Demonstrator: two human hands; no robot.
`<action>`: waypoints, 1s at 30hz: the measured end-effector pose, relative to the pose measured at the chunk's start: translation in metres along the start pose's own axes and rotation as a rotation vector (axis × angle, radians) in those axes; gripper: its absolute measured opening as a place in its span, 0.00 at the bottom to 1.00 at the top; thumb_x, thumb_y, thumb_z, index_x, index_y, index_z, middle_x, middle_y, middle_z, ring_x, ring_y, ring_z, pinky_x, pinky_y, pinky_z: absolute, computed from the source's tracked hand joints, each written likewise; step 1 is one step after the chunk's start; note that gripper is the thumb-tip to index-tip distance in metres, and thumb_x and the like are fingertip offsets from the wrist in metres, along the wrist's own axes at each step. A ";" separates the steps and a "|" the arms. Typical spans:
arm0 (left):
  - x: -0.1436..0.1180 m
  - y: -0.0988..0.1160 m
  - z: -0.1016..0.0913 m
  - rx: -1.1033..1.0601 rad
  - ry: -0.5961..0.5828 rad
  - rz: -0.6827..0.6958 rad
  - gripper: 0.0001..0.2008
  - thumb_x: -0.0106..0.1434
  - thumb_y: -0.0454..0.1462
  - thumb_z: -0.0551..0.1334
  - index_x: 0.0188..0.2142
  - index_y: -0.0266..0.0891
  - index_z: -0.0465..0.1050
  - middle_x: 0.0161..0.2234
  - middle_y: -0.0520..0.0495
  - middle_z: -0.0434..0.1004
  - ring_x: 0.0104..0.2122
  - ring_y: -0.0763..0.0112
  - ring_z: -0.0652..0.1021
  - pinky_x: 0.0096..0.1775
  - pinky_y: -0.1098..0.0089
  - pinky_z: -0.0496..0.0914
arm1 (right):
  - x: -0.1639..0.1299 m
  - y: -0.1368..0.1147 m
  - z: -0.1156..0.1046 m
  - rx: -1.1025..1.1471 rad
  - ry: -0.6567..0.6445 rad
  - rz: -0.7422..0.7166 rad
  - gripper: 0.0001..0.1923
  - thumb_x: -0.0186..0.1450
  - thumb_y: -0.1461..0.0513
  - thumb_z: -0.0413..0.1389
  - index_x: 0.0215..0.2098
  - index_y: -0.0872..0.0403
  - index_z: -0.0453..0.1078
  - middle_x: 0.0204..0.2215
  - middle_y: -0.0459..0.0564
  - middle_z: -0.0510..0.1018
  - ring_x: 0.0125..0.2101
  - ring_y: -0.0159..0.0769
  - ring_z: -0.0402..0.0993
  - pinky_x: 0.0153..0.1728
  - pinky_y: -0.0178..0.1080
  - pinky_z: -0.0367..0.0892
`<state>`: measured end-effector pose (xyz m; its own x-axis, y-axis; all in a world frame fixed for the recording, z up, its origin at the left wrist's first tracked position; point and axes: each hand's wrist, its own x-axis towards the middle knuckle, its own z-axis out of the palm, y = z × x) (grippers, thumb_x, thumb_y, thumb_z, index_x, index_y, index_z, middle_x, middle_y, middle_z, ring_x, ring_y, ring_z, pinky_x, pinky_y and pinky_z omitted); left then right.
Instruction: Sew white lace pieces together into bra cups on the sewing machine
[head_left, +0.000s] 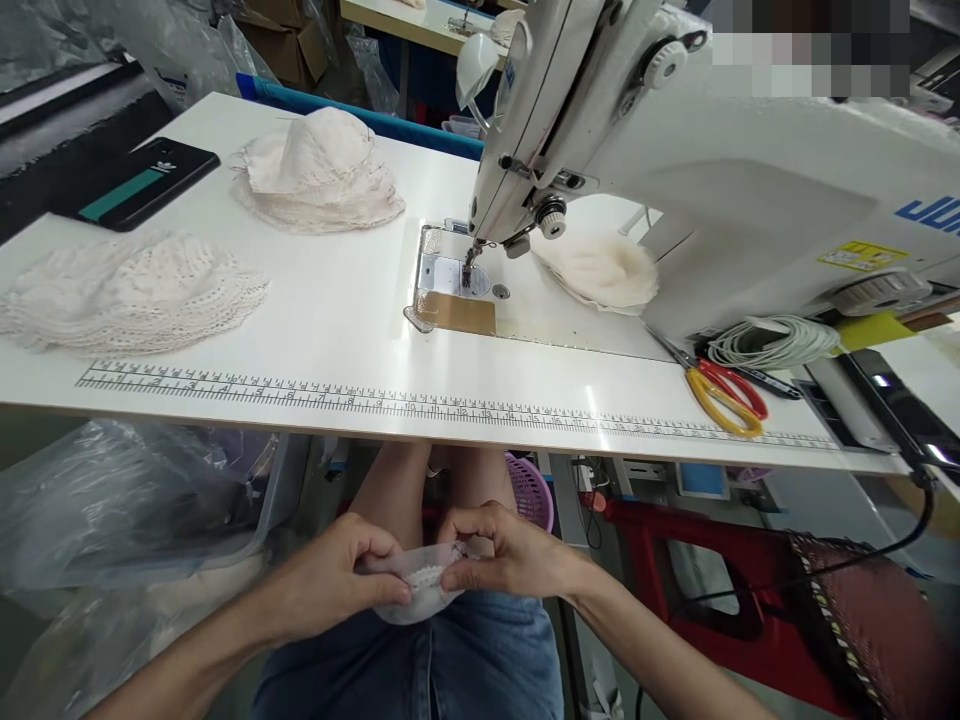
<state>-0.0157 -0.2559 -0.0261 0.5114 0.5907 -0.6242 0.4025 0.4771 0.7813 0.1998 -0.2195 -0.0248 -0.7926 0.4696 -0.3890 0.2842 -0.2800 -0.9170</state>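
Note:
Above my lap, my left hand (352, 580) pinches one side of a small translucent white piece (420, 603), thumb on top. My right hand (502, 555) pinches its other side between thumb and fingers. The piece is rounded at the bottom, with a white textured patch in its middle; I cannot tell whether it is sheer cloth or thin plastic. On the table above my hands stands a white sewing machine (570, 120), its presser foot (468, 270) over the needle plate. No cloth shows under the foot.
Piles of pale lace-edged cloth (127, 295) and stacked cloth pieces (319, 175) lie left on the table (315, 345), near a black phone (150, 185). Cream cloth (600, 265) sits behind the needle. Scissors (724, 395) and coiled cord (772, 342) lie right. A red stool (660, 590) stands below.

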 end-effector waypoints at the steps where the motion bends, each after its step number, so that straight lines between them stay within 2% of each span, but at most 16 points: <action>1: -0.002 0.000 -0.002 0.002 -0.004 -0.007 0.13 0.52 0.40 0.62 0.18 0.36 0.63 0.17 0.58 0.51 0.20 0.78 0.54 0.22 0.73 0.46 | 0.000 0.000 0.000 0.004 -0.010 0.009 0.14 0.57 0.54 0.61 0.31 0.58 0.68 0.20 0.40 0.65 0.21 0.24 0.56 0.21 0.27 0.54; 7: -0.014 0.000 -0.009 0.059 0.014 -0.037 0.08 0.52 0.37 0.61 0.20 0.35 0.69 0.18 0.58 0.54 0.21 0.77 0.57 0.23 0.74 0.48 | 0.005 0.007 0.005 -0.030 0.033 -0.028 0.14 0.56 0.55 0.62 0.30 0.58 0.68 0.21 0.40 0.65 0.22 0.24 0.58 0.22 0.27 0.54; 10: -0.015 0.005 -0.008 0.107 0.005 -0.039 0.09 0.50 0.36 0.63 0.19 0.35 0.66 0.18 0.58 0.52 0.21 0.77 0.57 0.23 0.74 0.48 | 0.005 0.009 0.008 -0.109 0.062 -0.067 0.13 0.56 0.55 0.62 0.31 0.57 0.69 0.22 0.41 0.66 0.23 0.25 0.58 0.22 0.28 0.53; 14: -0.010 0.010 -0.002 0.100 0.006 -0.058 0.14 0.48 0.41 0.67 0.19 0.37 0.63 0.18 0.59 0.50 0.21 0.78 0.54 0.22 0.73 0.45 | 0.005 0.005 0.013 -0.165 0.092 -0.082 0.11 0.57 0.58 0.61 0.32 0.57 0.69 0.23 0.41 0.67 0.24 0.26 0.59 0.24 0.28 0.54; 18: -0.004 0.008 0.003 0.064 0.029 -0.023 0.19 0.52 0.43 0.63 0.16 0.39 0.55 0.17 0.59 0.45 0.20 0.78 0.51 0.22 0.72 0.43 | 0.005 -0.001 0.013 -0.162 0.075 -0.062 0.11 0.57 0.58 0.61 0.33 0.57 0.69 0.23 0.41 0.67 0.24 0.26 0.60 0.23 0.28 0.55; 24: -0.010 0.003 0.000 0.057 0.030 -0.087 0.13 0.51 0.42 0.62 0.19 0.36 0.65 0.17 0.58 0.52 0.20 0.78 0.54 0.22 0.73 0.46 | 0.007 0.005 0.007 -0.108 -0.008 -0.053 0.15 0.56 0.55 0.62 0.34 0.58 0.70 0.25 0.42 0.68 0.26 0.27 0.61 0.26 0.28 0.57; 30: -0.013 -0.003 -0.002 0.077 0.061 -0.082 0.12 0.53 0.42 0.61 0.19 0.36 0.65 0.18 0.57 0.54 0.21 0.77 0.57 0.24 0.74 0.49 | 0.008 0.006 0.012 -0.146 -0.026 -0.099 0.16 0.58 0.52 0.60 0.34 0.57 0.70 0.24 0.42 0.68 0.26 0.26 0.61 0.25 0.28 0.55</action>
<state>-0.0251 -0.2632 -0.0200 0.4285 0.5915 -0.6831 0.4992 0.4752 0.7246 0.1885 -0.2270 -0.0322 -0.8334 0.4669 -0.2959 0.2782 -0.1082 -0.9544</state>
